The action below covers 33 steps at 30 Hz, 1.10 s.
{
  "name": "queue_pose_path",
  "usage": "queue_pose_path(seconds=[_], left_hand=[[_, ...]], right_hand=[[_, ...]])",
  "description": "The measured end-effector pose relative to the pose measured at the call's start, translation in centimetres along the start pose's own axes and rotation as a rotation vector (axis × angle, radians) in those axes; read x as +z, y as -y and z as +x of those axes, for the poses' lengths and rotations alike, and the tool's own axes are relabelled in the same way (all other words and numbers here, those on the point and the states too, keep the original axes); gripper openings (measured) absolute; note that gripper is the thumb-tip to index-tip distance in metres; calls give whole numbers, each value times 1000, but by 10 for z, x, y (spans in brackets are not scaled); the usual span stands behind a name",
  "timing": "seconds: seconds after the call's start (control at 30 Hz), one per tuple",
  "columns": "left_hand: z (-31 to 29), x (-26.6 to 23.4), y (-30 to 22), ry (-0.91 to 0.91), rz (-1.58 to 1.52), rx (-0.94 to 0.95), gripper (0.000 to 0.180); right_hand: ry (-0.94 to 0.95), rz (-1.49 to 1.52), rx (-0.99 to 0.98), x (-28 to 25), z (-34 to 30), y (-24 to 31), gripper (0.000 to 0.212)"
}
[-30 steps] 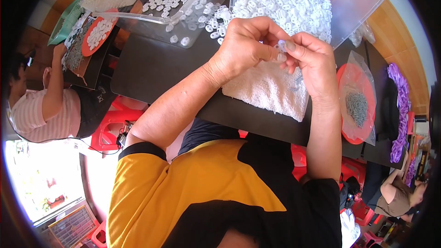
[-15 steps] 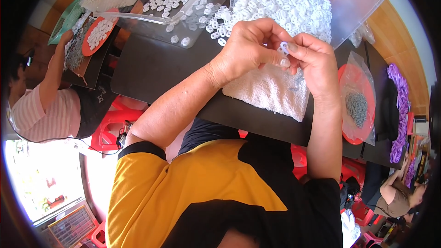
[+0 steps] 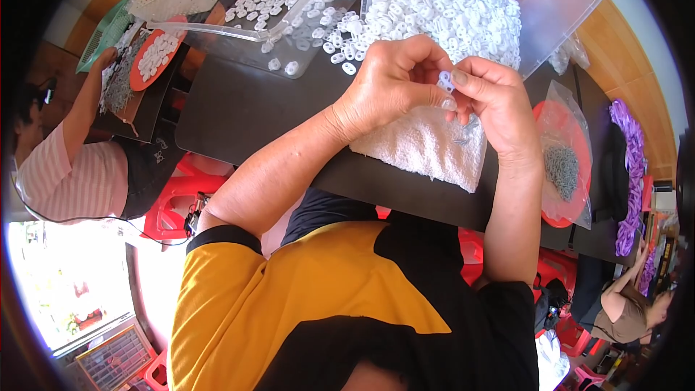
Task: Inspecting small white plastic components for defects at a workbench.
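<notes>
A small white oval plastic piece with holes point(image 3: 445, 81) is pinched between my two hands above the table. My left hand point(image 3: 394, 80) has its thumb and fingers closed at the piece's lower side. From the other side my right hand point(image 3: 499, 105) presses it with thumb and fingertips. Whether a smaller part sits in the fingers too, I cannot make out. Below the hands lies a white towel point(image 3: 413, 145), with a few thin grey metal pieces point(image 3: 469, 134) near its right edge. Just beyond the hands is a heap of similar white oval pieces point(image 3: 452, 11).
The heap spills from a clear plastic bin point(image 3: 561, 0) onto the dark table point(image 3: 239, 101). To the right, a red dish point(image 3: 539, 119) and a clear bag hold grey metal parts point(image 3: 562, 170). Purple cord point(image 3: 630, 174) hangs farther right. At left a co-worker point(image 3: 72, 166) reaches toward an orange plate point(image 3: 177, 25).
My hands have shifted very slightly, and the piece is turned a little between the fingertips. Both hands keep their pinch. The piles and the towel look the same.
</notes>
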<state>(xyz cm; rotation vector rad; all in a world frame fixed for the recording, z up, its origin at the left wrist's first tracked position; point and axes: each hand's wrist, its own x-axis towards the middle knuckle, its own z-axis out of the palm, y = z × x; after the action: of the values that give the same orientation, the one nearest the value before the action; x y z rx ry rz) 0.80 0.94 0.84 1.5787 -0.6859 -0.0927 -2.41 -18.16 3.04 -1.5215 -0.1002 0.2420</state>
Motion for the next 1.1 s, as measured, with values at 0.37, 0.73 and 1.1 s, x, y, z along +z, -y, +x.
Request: queue_pose_path(seconds=[0.37,0.73,1.1], left_hand=[[0,2,-3,-63,25,34,27],[3,1,2,-119,-228,-113,23],[5,2,1,-152,-258,-237,11]], right_hand=[[-48,11,0,0,-3,6,28],[-133,-8,-114,6,3,-5,16],[-233,-112,-160,15,4,-10,14]])
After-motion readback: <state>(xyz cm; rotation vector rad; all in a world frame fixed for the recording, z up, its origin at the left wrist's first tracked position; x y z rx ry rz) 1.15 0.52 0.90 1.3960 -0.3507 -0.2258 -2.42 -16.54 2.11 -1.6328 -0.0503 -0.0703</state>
